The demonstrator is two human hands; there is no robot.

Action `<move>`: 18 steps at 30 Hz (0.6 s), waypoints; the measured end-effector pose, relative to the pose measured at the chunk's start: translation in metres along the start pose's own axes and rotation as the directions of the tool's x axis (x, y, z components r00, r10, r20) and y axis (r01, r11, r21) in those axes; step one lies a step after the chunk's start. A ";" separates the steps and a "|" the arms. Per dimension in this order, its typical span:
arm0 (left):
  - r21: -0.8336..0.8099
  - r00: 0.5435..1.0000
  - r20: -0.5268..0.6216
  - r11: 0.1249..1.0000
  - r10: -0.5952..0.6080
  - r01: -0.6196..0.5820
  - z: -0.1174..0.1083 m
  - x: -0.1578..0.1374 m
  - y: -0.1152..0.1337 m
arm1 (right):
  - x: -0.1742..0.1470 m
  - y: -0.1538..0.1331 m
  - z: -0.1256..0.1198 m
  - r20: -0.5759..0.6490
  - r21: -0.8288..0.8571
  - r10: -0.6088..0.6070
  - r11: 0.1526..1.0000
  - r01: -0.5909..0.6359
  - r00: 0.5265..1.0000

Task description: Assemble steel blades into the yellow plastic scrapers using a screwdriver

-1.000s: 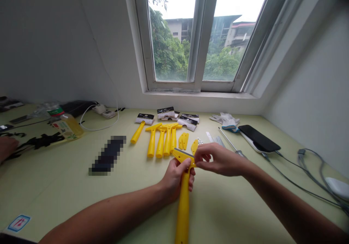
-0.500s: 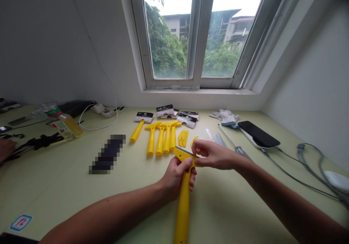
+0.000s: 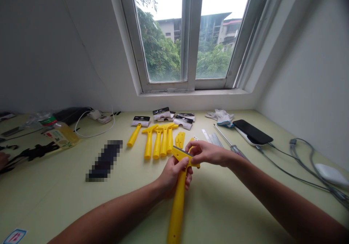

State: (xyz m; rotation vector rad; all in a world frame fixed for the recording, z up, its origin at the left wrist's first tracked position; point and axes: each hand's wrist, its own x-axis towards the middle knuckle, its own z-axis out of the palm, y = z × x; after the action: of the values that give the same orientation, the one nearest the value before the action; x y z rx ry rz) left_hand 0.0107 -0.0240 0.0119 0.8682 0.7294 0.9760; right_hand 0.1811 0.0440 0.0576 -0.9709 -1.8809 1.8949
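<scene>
A yellow long-handled scraper [image 3: 176, 207] is held over the table, its handle pointing down toward me. My left hand [image 3: 171, 173] wraps around its neck, with the thumb pressed on the head. At the right side of the head, my right hand [image 3: 205, 153] pinches with thumb and forefinger. A thin dark grey strip, like a blade [image 3: 181, 149], lies along the head's top edge, partly hidden by the right fingers. Behind the hands lie several more yellow scrapers [image 3: 163, 142] and loose yellow head plates [image 3: 180, 139]. Small metal screws or nuts [image 3: 195, 138] sit just beyond my right hand.
Flat metal blades [image 3: 215, 139], a screwdriver [image 3: 223, 134], a work glove [image 3: 220, 116] and a phone [image 3: 253, 131] lie to the right, with grey cables. Cardboard labels [image 3: 162, 113] are at the back. Leftward are a bottle [image 3: 61, 133] and another person's hand [image 3: 3, 159].
The camera view has shifted slightly, so the table things appear a little further left and lower. Both hands keep their hold on the scraper; the right fingers have shifted slightly at its head.
</scene>
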 end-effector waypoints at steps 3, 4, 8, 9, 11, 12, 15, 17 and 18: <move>0.091 1.000 0.002 0.996 -0.008 0.008 -0.001 0.002 0.009 | -0.001 -0.003 0.000 -0.038 0.032 -0.019 0.999 0.020 0.999; 0.131 1.000 0.000 0.991 -0.006 0.006 -0.001 0.002 0.012 | -0.002 -0.004 0.000 -0.054 0.046 -0.023 0.999 0.025 0.998; 0.352 0.992 -0.093 0.935 0.084 -0.046 -0.005 -0.001 0.020 | -0.004 -0.005 -0.004 -0.110 0.104 -0.011 0.994 0.023 0.994; 0.433 0.974 -0.150 0.897 0.168 -0.088 -0.006 -0.002 0.021 | -0.004 -0.004 -0.006 -0.119 0.114 -0.009 0.993 0.023 0.993; 0.631 0.894 -0.206 0.752 0.398 -0.189 -0.008 -0.004 0.022 | -0.005 -0.004 -0.008 -0.138 0.126 -0.011 0.992 0.028 0.990; 0.733 0.845 -0.170 0.638 0.507 -0.235 -0.008 -0.005 0.022 | -0.006 -0.004 -0.009 -0.145 0.129 -0.013 0.991 0.032 0.989; 0.926 0.744 0.126 0.191 0.656 -0.326 -0.005 -0.008 0.025 | -0.007 -0.002 -0.011 -0.127 0.139 -0.014 0.990 0.031 0.992; 0.937 0.719 0.295 -0.044 0.629 -0.346 -0.002 -0.009 0.027 | -0.007 -0.001 -0.012 -0.101 0.156 -0.010 0.987 0.026 0.995; 0.931 0.715 0.339 -0.110 0.612 -0.348 0.000 -0.010 0.027 | -0.006 0.000 -0.012 -0.090 0.165 -0.007 0.986 0.022 0.996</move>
State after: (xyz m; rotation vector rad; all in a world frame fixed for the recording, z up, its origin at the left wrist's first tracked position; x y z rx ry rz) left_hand -0.0040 -0.0251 0.0368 2.5021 1.3487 1.1818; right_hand 0.1932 0.0488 0.0605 -0.9682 -1.6469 1.9307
